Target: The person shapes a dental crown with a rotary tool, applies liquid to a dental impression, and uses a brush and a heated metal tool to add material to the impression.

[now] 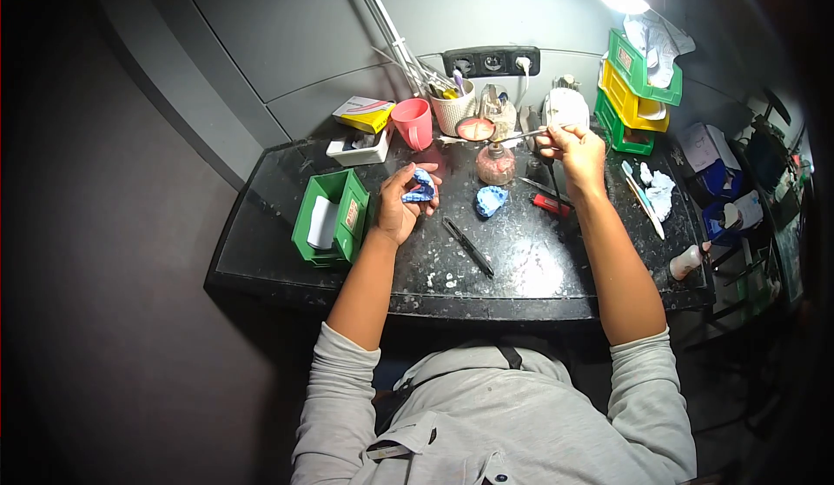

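Note:
My left hand [402, 206] is closed around a blue dental model [420, 188], a curved arch held above the bench. In my right hand [573, 152] is a thin metal wax tool [524, 136], pinched between the fingers and pointing left. The tool's tip is over the top of a round glass spirit burner [495, 165] with pinkish contents; no flame can be made out. A second blue dental model [491, 200] sits on the bench between my hands. Nearer me lies a black pen-like tool [468, 248]. A red object [551, 205] and a slim knife-like tool [540, 188] lie below my right hand.
A green bin [350, 215] holding white paper stands left. Behind are a pink mug [413, 125], a white tool basket [455, 113] and a yellow box [363, 113]. Stacked bins [632, 107], a brush [641, 196], crumpled tissue [660, 195] and a small bottle [686, 262] are right.

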The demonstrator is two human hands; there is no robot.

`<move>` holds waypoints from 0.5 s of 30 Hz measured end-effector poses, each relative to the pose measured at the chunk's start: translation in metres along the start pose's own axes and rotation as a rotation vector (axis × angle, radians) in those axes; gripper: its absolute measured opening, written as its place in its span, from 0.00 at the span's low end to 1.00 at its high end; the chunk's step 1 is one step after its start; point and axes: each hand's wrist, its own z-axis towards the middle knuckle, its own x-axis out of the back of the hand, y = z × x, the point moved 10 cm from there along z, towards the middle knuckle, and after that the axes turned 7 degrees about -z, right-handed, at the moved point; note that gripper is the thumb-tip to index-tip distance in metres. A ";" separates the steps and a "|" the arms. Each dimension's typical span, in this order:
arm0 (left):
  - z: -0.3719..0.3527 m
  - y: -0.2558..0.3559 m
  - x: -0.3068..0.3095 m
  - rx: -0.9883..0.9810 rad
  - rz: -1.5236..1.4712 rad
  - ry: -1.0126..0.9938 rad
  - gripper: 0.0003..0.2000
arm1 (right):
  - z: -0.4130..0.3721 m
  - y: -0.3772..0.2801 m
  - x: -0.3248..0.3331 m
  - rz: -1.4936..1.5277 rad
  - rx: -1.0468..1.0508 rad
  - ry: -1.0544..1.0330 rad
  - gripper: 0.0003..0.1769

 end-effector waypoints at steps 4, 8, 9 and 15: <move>-0.003 0.001 -0.008 -0.003 -0.004 -0.044 0.23 | -0.018 -0.006 -0.025 -0.015 -0.001 -0.098 0.09; -0.005 0.003 -0.016 -0.022 0.018 -0.114 0.25 | -0.048 -0.016 -0.066 0.038 -0.013 -0.253 0.07; -0.005 0.002 -0.016 -0.014 0.025 -0.127 0.27 | -0.053 -0.015 -0.074 0.052 -0.006 -0.286 0.07; -0.005 0.000 -0.011 0.010 0.000 -0.089 0.29 | -0.065 -0.011 -0.093 0.037 -0.004 -0.336 0.07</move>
